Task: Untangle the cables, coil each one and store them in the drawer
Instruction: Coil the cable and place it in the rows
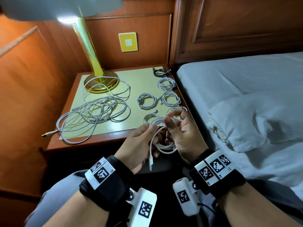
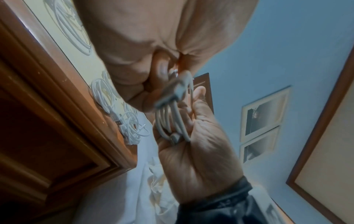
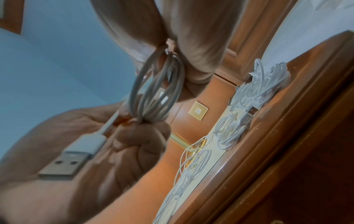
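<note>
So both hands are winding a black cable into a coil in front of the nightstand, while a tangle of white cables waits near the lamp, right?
Not quite: the cable held by the left hand and right hand is white, not black, as the head view shows. The rest holds: the white tangle lies by the lamp on the nightstand.

glossy wooden nightstand (image 1: pixel 91 141), polished brass lamp (image 1: pixel 91 51), smooth plastic cables (image 1: pixel 98 112)

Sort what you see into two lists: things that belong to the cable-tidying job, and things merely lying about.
Job: white cable gripped by left hand and right hand; tangled cables; coiled cables; nightstand.

Bystanders: lamp; wall switch; bed.
</note>
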